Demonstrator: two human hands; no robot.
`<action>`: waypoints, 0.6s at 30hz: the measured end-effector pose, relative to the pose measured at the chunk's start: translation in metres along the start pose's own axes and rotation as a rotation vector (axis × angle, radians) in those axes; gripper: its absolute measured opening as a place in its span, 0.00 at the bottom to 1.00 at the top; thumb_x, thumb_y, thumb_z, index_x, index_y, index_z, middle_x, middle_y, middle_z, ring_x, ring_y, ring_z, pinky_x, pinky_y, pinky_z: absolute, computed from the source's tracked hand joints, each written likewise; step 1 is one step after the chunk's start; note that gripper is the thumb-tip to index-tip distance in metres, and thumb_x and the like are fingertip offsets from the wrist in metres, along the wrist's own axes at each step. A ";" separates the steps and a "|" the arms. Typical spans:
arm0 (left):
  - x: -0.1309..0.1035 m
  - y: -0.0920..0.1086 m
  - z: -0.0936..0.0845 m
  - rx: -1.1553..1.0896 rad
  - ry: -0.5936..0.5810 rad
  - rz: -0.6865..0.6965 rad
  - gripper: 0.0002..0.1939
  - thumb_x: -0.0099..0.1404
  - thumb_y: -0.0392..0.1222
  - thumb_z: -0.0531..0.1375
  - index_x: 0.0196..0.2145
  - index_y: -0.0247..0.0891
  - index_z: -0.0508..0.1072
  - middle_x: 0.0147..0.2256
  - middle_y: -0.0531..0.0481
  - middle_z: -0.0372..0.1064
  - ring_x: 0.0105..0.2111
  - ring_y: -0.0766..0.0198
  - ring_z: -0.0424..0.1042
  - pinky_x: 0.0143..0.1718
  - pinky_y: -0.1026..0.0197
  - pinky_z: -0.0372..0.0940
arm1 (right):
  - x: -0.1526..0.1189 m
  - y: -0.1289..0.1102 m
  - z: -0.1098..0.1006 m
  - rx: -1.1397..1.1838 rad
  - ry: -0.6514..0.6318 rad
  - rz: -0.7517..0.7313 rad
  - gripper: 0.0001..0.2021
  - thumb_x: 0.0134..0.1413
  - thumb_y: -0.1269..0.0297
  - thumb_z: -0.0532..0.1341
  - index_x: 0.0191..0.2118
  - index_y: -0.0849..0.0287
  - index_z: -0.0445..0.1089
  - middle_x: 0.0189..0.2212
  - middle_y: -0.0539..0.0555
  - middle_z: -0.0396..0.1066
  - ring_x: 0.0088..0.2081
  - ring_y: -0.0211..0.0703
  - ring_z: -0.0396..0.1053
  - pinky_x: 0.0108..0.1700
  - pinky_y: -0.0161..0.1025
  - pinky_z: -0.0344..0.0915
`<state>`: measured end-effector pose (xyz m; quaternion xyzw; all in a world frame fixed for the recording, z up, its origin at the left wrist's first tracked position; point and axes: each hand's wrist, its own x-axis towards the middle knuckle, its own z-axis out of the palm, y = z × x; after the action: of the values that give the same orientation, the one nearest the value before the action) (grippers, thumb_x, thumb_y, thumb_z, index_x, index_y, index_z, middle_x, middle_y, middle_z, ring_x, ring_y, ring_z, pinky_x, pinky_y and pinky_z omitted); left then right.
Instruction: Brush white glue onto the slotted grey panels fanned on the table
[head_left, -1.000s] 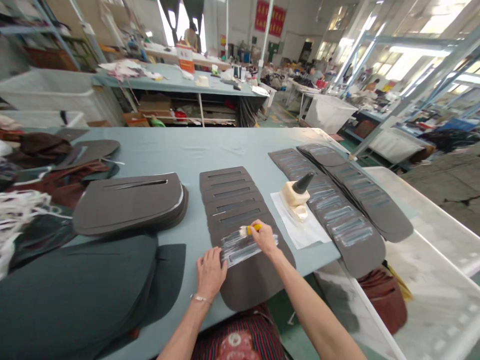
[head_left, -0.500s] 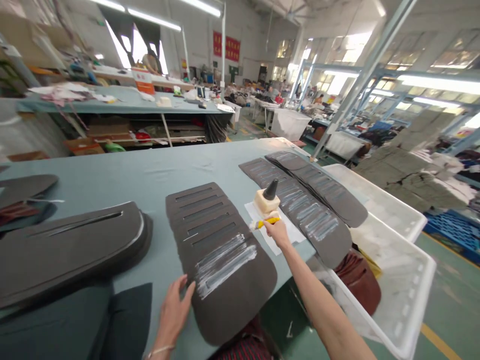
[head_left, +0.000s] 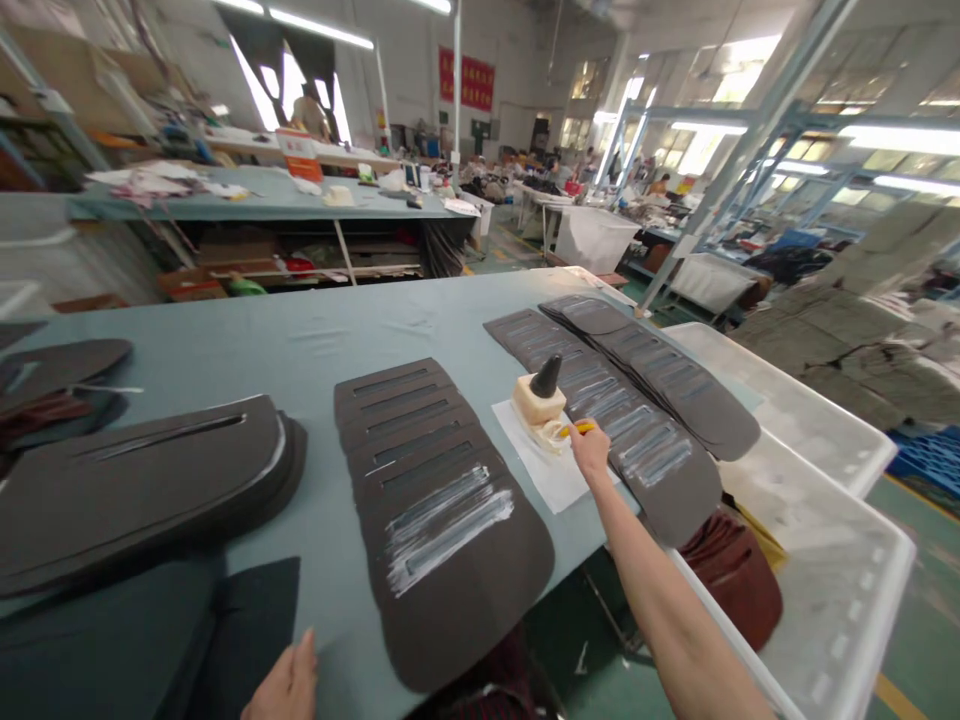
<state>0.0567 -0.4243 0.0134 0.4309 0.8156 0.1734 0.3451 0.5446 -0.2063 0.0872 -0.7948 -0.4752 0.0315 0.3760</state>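
Note:
My right hand (head_left: 592,452) is closed round a yellow-handled brush (head_left: 576,430), its bristle end at the foot of a cream-coloured container (head_left: 538,402) with a black cone top. That container stands on a white sheet (head_left: 559,492). Left of the sheet lies an overlapping row of dark grey slotted panels (head_left: 480,600); wet-looking white streaks surround the slot of the nearest one. My left hand (head_left: 286,685) is at the bottom edge, partly out of view, fingers stretched out and holding nothing, beside a dark sheet (head_left: 255,620).
More slotted panels with white streaks (head_left: 660,470) lie along the table's right side. A thick dark stack (head_left: 150,480) occupies the left. White plastic bins (head_left: 840,590) stand against the right edge, one holding reddish-brown pieces (head_left: 739,575). A metal post (head_left: 690,235) rises behind.
My right hand has moved the brush right, away from the streaked panel and to the container's foot. My left hand has left the panel's edge and drawn back down and left.

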 end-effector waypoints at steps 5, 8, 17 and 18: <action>0.005 0.006 0.001 -0.188 0.089 0.120 0.27 0.57 0.59 0.50 0.48 0.38 0.64 0.35 0.47 0.72 0.34 0.55 0.73 0.40 0.53 0.66 | -0.012 0.006 -0.020 -0.073 0.032 -0.007 0.17 0.49 0.54 0.53 0.32 0.61 0.71 0.23 0.58 0.72 0.26 0.47 0.68 0.34 0.39 0.59; 0.017 0.020 0.002 -0.163 0.184 0.265 0.22 0.58 0.57 0.52 0.43 0.38 0.66 0.39 0.44 0.69 0.40 0.54 0.71 0.45 0.51 0.65 | -0.037 -0.015 -0.023 -0.109 0.017 -0.040 0.17 0.49 0.52 0.53 0.31 0.61 0.71 0.22 0.57 0.71 0.26 0.47 0.67 0.33 0.39 0.58; 0.039 0.077 0.019 0.166 0.214 0.631 0.12 0.60 0.40 0.54 0.43 0.40 0.66 0.45 0.44 0.66 0.48 0.53 0.63 0.47 0.49 0.59 | -0.207 -0.163 0.043 0.344 -0.585 -0.412 0.10 0.55 0.58 0.55 0.35 0.56 0.70 0.30 0.51 0.73 0.31 0.42 0.69 0.36 0.35 0.62; 0.040 0.079 0.020 0.189 0.214 0.647 0.12 0.60 0.40 0.55 0.43 0.40 0.66 0.46 0.44 0.65 0.49 0.52 0.63 0.48 0.49 0.58 | -0.219 -0.173 0.051 0.340 -0.611 -0.450 0.09 0.56 0.59 0.55 0.35 0.56 0.70 0.31 0.51 0.73 0.33 0.42 0.70 0.37 0.35 0.62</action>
<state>0.1016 -0.3471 0.0289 0.6764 0.6809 0.2417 0.1434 0.2779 -0.3019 0.0919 -0.5519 -0.7148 0.2610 0.3412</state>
